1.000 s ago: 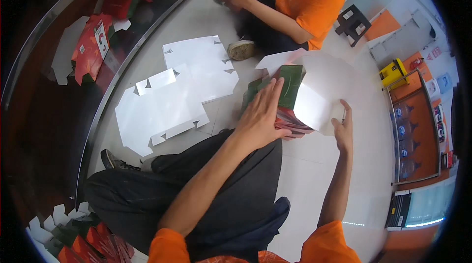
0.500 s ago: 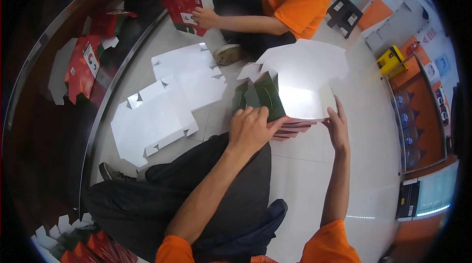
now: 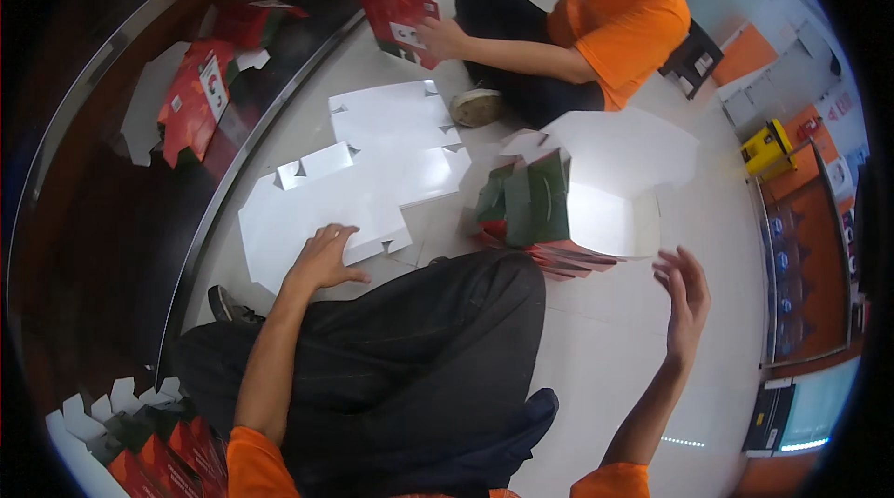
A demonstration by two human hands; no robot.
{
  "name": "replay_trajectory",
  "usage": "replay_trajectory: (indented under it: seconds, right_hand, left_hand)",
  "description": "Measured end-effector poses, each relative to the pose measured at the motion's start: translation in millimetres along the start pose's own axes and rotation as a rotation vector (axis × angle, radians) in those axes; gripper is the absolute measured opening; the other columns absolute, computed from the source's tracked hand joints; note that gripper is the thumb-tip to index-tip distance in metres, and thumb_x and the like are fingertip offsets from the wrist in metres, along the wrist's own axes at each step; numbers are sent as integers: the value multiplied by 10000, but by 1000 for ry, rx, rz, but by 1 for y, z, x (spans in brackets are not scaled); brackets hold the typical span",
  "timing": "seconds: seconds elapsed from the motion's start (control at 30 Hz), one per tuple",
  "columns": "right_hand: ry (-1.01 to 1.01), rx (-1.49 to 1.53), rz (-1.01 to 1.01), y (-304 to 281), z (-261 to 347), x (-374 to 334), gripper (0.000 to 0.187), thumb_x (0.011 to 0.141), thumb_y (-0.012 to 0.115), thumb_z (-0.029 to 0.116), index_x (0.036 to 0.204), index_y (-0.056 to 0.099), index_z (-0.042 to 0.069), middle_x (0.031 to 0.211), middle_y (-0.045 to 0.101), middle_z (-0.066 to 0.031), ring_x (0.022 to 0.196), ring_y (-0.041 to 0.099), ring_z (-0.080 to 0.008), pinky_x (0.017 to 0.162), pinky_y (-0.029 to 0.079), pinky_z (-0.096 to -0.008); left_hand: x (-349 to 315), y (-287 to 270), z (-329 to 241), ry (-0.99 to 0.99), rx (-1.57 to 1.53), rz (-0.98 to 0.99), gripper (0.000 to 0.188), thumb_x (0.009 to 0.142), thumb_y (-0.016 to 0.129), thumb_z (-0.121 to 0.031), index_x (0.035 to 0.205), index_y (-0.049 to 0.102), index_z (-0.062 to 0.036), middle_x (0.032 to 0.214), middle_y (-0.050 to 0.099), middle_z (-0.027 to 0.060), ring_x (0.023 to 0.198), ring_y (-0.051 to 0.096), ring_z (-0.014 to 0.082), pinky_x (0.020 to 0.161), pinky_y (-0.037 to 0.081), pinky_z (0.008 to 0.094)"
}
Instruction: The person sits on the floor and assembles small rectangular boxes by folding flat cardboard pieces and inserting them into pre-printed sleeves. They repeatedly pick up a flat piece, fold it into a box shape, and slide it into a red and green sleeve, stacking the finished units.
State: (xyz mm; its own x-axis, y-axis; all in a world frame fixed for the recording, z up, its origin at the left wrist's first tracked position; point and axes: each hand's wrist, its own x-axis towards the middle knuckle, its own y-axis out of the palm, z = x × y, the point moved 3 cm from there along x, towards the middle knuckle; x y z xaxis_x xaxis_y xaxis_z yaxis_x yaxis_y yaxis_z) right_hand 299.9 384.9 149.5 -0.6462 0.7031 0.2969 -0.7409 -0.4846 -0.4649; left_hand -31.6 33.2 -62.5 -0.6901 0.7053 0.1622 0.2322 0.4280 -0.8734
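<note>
My left hand (image 3: pixel 322 256) hovers at or lightly touches the near edge of a flat white carton blank (image 3: pixel 321 205), fingers apart and nothing in them. That blank lies on the floor with its cut tabs and slots showing, overlapping or joined to more white card beyond it. To the right stands a stack of partly folded red and green cartons (image 3: pixel 535 205), the top one spread wide with its white inside (image 3: pixel 610 209) facing up. Beside the stack's right side, my right hand (image 3: pixel 684 298) is raised in the air, fingers loosely spread and holding nothing.
Across from me a person in an orange shirt (image 3: pixel 624 28) holds a red carton (image 3: pixel 396 19). Red cartons (image 3: pixel 197 98) lie on the dark shelf at left. More folded cartons (image 3: pixel 154 461) stand at the lower left. My crossed legs (image 3: pixel 400 349) fill the near middle.
My left hand has let go of the green side of the carton and moved left to the white blank. My right hand has come off the carton's white edge and moved right.
</note>
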Motion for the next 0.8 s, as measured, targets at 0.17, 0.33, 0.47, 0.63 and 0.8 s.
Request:
replay_trajectory:
  seconds: [0.17,0.33,0.47,0.63,0.8]
  right_hand:
    - [-126,97,214,45,59,-23,315,940,581,124,1183,563,-75,998,671,-188,909,659,-251,858,515,-383]
    - [-148,246,694,161,79,-19,329,927,580,95,1226,533,-33,996,674,-170,848,657,-218,793,516,-322]
    - [-360,-14,553,303,35,27,344,942,593,101,1263,504,15,1011,647,-111,762,616,-147,701,512,-273]
    - [-205,221,681,366,2,33,210,916,647,131,1065,597,-9,905,617,-60,749,575,-122,654,489,-276]
    - [-591,50,536,347,30,5,111,848,684,32,933,631,-15,939,602,-92,714,575,-162,632,481,-288]
  left_hand:
    - [-3,24,51,-225,-197,251,393,813,718,-273,1124,654,-42,1030,675,184,1041,617,341,911,474,390]
    - [8,-4,50,-263,-370,35,286,902,615,-246,959,680,27,774,657,220,759,643,340,732,488,416]
    - [10,-57,14,-307,-628,-14,277,911,619,-253,939,681,15,681,617,157,645,564,229,651,461,370]
    - [-2,-60,19,-227,-654,151,276,930,575,-248,1002,646,9,807,641,132,762,574,199,748,460,342]
    - [-3,-47,-2,-202,-721,230,239,921,566,-165,1090,647,-16,887,659,152,825,602,222,783,466,347]
